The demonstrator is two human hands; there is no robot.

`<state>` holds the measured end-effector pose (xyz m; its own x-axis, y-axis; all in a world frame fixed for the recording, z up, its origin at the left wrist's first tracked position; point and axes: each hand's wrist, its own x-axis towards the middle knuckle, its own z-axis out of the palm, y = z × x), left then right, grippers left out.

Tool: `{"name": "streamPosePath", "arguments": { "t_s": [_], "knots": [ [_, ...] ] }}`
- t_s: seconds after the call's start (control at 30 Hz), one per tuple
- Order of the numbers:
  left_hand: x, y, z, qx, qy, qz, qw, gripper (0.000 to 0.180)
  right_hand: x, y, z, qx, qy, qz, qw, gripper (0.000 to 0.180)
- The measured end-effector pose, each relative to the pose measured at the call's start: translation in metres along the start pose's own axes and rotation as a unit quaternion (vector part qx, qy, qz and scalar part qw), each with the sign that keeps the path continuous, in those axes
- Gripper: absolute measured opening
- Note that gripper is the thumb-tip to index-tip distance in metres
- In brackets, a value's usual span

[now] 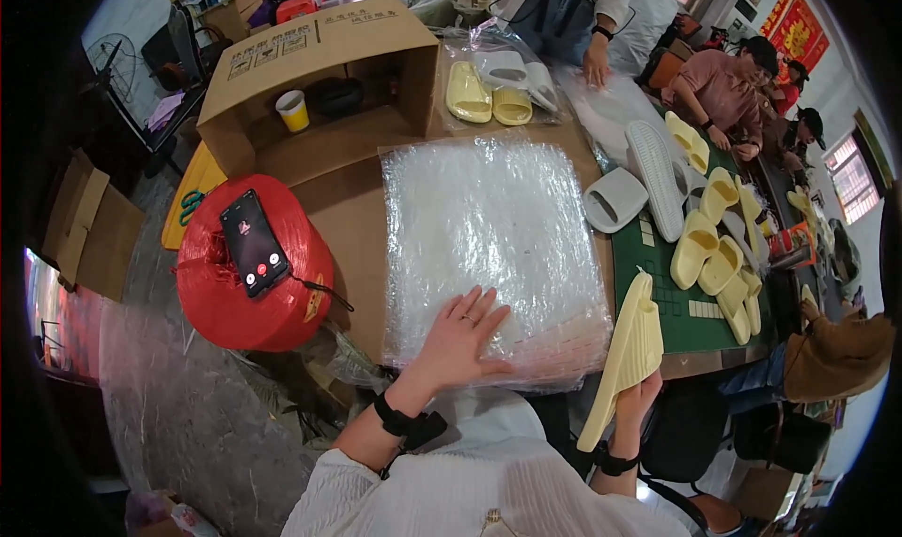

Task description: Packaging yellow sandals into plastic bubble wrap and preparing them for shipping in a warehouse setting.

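My left hand (462, 340) lies flat, fingers spread, on the near edge of a stack of clear plastic bags (489, 246) covering the cardboard-topped table. My right hand (637, 398) grips the heel of a pale yellow slipper (628, 354), held upright on edge beside the stack's right corner. A second slipper shape shows faintly under the plastic by my left fingers. Both wrists wear black bands.
A red twine spool (246, 274) with a phone (254, 243) on top stands left. An open cardboard box (319, 77) holds a yellow cup (294, 110). Yellow and grey slippers (700, 246) lie on a green mat at right. Other people (723, 91) work at the far side.
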<state>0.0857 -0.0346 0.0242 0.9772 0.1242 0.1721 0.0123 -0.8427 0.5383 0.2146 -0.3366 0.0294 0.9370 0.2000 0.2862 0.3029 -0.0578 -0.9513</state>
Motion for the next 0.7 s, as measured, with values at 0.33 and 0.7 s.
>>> {"name": "streamPosePath", "arguments": {
  "t_s": [0.33,0.7],
  "knots": [
    [-0.004,-0.005,0.007,0.025,0.004,0.023,0.999,0.058,-0.001,0.003,0.002,-0.01,-0.006,-0.002,1.0,0.036],
    [0.0,-0.006,0.006,-0.046,-0.004,-0.017,0.999,0.048,-0.001,-0.005,0.006,-0.022,-0.012,-0.018,1.0,0.036]
  ]
}}
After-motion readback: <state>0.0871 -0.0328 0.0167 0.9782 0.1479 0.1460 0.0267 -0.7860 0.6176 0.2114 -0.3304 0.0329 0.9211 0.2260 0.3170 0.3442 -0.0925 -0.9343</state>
